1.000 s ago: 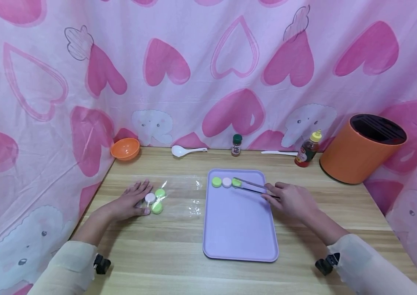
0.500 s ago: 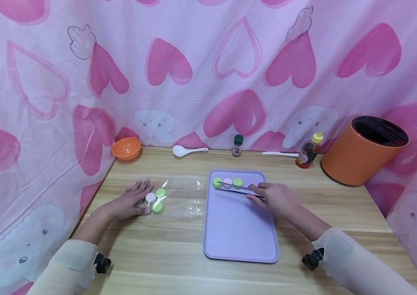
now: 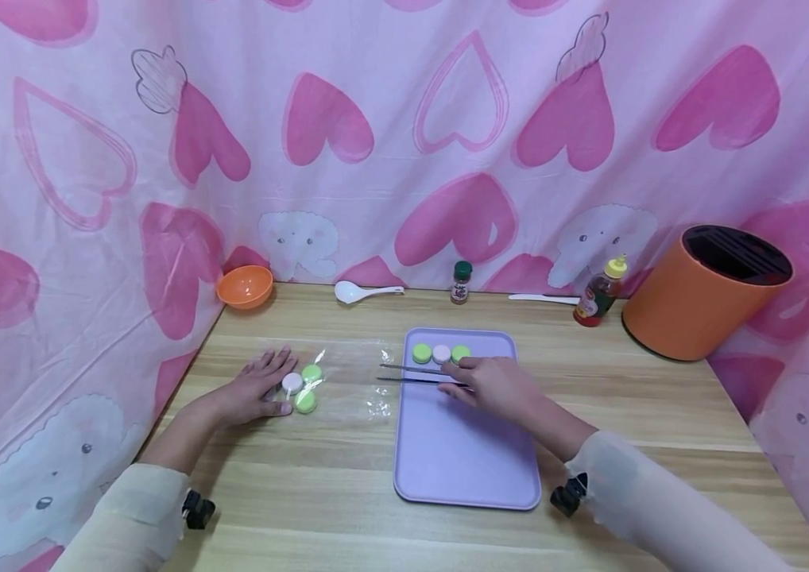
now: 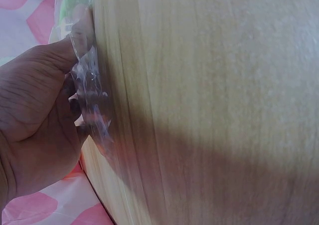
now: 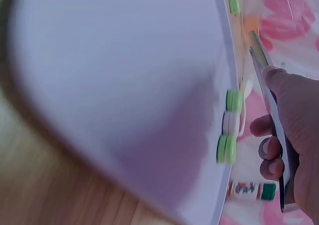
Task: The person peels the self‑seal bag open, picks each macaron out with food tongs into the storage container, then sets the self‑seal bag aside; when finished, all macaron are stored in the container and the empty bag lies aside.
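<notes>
My right hand [image 3: 496, 388] grips metal tongs [image 3: 408, 373], whose tips point left past the tray's left rim with nothing between them. Below lies a lilac tray [image 3: 465, 453]. Along its far end sit a green macaron [image 3: 422, 353], a pinkish-white macaron [image 3: 441, 354] and another green macaron [image 3: 460, 354] in a row. My left hand [image 3: 256, 389] rests with fingers spread on the near-left end of a clear plastic bag [image 3: 354, 381]. Beside its fingers, in the bag, are a pale macaron [image 3: 292, 384] and two green macarons [image 3: 306, 402]. The left wrist view shows the thumb against the crinkled plastic.
Along the back stand an orange bowl [image 3: 245, 287], a white spoon [image 3: 361, 292], a green-capped spice jar [image 3: 460, 283], a white knife [image 3: 543, 299] and a yellow-topped squeeze bottle [image 3: 601, 291]. An orange knife block [image 3: 701, 294] is at the back right. Pink heart-patterned curtains surround the table.
My right hand has carried the tongs leftward, away from the third macaron in the row, which now lies free on the tray. My left hand stays in place on the bag.
</notes>
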Motion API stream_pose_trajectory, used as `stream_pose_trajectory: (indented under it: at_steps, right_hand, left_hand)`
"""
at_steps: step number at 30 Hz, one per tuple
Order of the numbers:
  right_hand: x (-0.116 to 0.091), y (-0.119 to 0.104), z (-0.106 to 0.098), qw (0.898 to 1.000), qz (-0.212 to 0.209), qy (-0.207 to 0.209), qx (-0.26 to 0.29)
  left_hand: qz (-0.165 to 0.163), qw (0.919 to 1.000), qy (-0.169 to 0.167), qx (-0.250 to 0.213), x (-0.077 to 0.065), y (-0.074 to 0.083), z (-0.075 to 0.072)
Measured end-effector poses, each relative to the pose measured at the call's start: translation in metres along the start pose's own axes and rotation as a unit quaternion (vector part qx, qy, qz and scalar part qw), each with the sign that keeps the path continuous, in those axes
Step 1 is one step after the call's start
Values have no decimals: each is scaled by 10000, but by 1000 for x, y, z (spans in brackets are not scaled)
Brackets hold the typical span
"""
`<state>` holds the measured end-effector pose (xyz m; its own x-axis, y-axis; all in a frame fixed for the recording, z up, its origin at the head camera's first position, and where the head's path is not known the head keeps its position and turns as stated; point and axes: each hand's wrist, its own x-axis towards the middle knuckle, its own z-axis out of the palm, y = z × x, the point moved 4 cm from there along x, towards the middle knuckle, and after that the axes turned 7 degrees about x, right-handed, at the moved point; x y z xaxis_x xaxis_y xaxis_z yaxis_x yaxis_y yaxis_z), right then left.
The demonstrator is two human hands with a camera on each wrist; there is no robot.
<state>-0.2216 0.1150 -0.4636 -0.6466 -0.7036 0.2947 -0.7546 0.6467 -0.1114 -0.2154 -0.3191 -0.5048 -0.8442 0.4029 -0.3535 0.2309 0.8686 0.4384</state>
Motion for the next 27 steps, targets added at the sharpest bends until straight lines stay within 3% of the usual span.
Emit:
stream_pose_trajectory:
  at_steps: [7, 27]
  right_hand:
    - [15, -20, 11, 9983, -551, 154, -88]
    - [54, -67, 35, 9949, -994, -87, 109]
  left_hand:
    - [2, 10000, -18, -34, 0, 0, 0]
    - [11, 10000, 24, 60, -1, -1, -1]
